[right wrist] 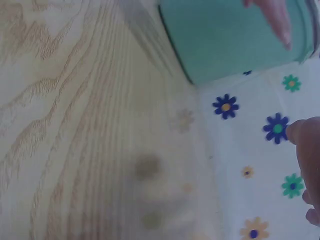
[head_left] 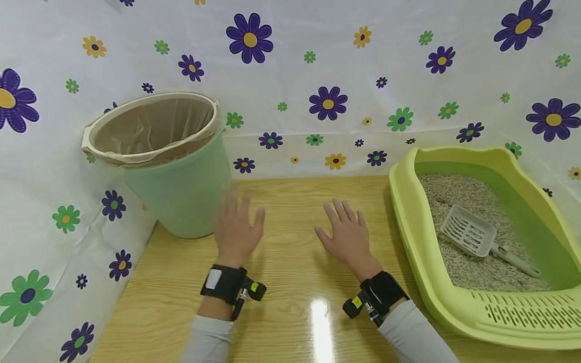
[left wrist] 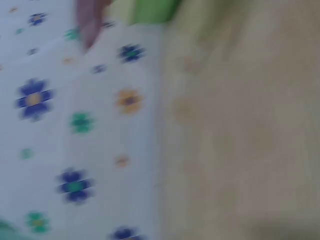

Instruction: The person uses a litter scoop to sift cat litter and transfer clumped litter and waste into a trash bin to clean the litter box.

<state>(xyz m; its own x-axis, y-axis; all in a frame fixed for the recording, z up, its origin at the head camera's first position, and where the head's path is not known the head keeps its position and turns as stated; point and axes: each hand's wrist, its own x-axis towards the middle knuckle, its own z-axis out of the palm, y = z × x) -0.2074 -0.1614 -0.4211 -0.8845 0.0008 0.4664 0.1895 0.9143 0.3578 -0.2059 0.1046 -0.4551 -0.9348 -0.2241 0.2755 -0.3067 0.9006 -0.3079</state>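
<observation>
My left hand (head_left: 238,229) hovers above the table with its fingers spread, slightly blurred, just right of a pale green trash bin (head_left: 181,194) lined with a thin bag. Held apart from it, my right hand (head_left: 347,233) has its fingers extended and nothing in its grasp. To its right stands a yellow-green litter box (head_left: 410,252) filled with grey-brown litter (head_left: 472,277). A grey slotted litter scoop (head_left: 469,233) lies on the litter, handle toward the lower right. In the right wrist view, part of the right hand (right wrist: 310,160) shows at the edge.
The wooden table (head_left: 286,262) extends between bin and litter box, with a bright light reflection near its front. A white flower-print sheet (head_left: 290,65) covers the back and both sides. The bin's white rim (head_left: 154,157) holds the bag's edge.
</observation>
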